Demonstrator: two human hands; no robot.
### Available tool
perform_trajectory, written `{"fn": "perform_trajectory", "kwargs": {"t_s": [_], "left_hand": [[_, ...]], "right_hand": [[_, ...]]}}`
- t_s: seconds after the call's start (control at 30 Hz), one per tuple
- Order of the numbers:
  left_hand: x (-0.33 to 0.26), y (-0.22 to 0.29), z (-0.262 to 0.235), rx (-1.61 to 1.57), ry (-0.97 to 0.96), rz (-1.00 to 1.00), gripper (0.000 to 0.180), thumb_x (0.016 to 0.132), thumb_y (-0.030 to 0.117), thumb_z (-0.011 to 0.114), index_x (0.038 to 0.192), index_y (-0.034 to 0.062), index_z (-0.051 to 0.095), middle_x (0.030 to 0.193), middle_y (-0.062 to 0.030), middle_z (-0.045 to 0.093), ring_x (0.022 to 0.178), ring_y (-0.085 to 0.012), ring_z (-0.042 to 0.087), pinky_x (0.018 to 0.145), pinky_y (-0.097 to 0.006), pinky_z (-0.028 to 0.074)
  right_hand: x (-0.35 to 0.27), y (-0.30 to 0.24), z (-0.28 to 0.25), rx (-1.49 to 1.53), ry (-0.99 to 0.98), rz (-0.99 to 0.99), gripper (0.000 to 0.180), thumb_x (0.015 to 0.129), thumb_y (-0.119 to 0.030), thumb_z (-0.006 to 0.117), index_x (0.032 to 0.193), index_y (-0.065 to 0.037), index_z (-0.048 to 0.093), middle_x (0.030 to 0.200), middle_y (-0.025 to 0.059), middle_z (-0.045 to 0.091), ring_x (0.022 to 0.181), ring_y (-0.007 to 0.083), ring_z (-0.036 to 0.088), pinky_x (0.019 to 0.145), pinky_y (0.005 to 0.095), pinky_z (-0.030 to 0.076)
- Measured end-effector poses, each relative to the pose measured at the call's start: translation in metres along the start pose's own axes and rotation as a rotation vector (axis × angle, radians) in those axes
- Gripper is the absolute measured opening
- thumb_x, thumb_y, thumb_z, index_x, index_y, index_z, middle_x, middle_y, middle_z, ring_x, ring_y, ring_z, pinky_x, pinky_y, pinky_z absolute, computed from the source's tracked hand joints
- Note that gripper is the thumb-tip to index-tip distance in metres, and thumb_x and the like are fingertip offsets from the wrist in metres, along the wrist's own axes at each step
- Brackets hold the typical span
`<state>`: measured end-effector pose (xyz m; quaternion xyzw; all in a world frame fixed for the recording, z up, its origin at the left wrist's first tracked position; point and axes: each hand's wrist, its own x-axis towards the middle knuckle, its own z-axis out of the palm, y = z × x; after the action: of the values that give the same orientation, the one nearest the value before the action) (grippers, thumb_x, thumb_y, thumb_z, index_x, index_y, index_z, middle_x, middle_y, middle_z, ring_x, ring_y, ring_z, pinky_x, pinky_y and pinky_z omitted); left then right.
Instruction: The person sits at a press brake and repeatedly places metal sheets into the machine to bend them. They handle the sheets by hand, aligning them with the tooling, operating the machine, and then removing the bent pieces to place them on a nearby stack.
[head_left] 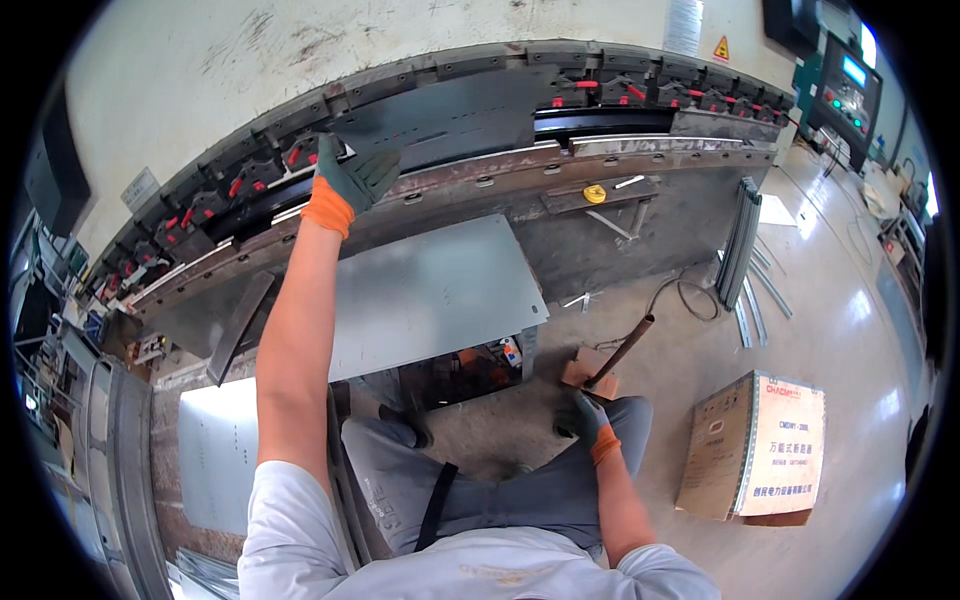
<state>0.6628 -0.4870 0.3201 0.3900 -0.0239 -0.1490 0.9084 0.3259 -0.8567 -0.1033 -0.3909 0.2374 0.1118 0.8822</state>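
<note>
My left hand, fingers closed on the near-left edge of the sheet standing in the press, is far nearer than my right hand, which rests curled on my knee.

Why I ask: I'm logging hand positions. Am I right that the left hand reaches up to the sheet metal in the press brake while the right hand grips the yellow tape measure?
Not quite. In the head view the right hand rests on the person's knee, far from the yellow tape measure, which lies alone on the machine's ledge. The left hand does reach up to the sheet metal in the press brake.
</note>
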Motion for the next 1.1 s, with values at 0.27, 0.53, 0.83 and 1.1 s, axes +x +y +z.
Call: {"fn": "perform_trajectory", "kwargs": {"t_s": [0.27, 0.53, 0.83, 1.1], "left_hand": [[0.029, 0.011, -0.003, 0.04, 0.004, 0.014, 0.071, 0.097, 0.054, 0.04, 0.123, -0.0097, 0.058, 0.121, -0.0307, 0.064, 0.106, -0.0406, 0.067, 0.097, -0.05, 0.054], [0.042, 0.011, -0.014, 0.034, -0.016, -0.021, 0.072, 0.096, 0.055, 0.038, 0.123, -0.0089, 0.058, 0.12, -0.0297, 0.064, 0.107, -0.0396, 0.067, 0.096, -0.049, 0.054], [0.048, 0.015, -0.024, 0.054, -0.029, -0.031, 0.074, 0.097, 0.058, 0.031, 0.126, -0.0046, 0.058, 0.12, -0.0262, 0.066, 0.108, -0.0385, 0.067, 0.096, -0.05, 0.053], [0.051, 0.014, -0.022, 0.038, -0.026, -0.032, 0.072, 0.097, 0.056, 0.031, 0.125, -0.0033, 0.06, 0.118, -0.0245, 0.067, 0.108, -0.0386, 0.067, 0.095, -0.049, 0.055]], "right_hand": [[0.008, 0.007, -0.005, -0.053, 0.0, -0.026, 0.035, 0.097, -0.026, 0.064, 0.128, -0.012, 0.062, 0.107, 0.018, 0.071, 0.093, 0.0331, 0.07, 0.081, 0.0453, 0.059], [0.006, 0.006, -0.001, -0.035, 0.012, -0.027, 0.033, 0.095, -0.029, 0.067, 0.122, -0.01, 0.061, 0.098, 0.0176, 0.071, 0.084, 0.034, 0.07, 0.065, 0.0423, 0.057], [0.007, 0.009, -0.002, -0.066, 0.032, -0.007, 0.034, 0.095, -0.024, 0.067, 0.125, -0.01, 0.063, 0.104, 0.0182, 0.071, 0.088, 0.035, 0.071, 0.076, 0.0457, 0.059], [0.01, 0.011, -0.006, -0.065, 0.036, -0.017, 0.032, 0.094, -0.023, 0.068, 0.123, -0.011, 0.065, 0.1, 0.0173, 0.071, 0.085, 0.0348, 0.071, 0.073, 0.0449, 0.059]]}}
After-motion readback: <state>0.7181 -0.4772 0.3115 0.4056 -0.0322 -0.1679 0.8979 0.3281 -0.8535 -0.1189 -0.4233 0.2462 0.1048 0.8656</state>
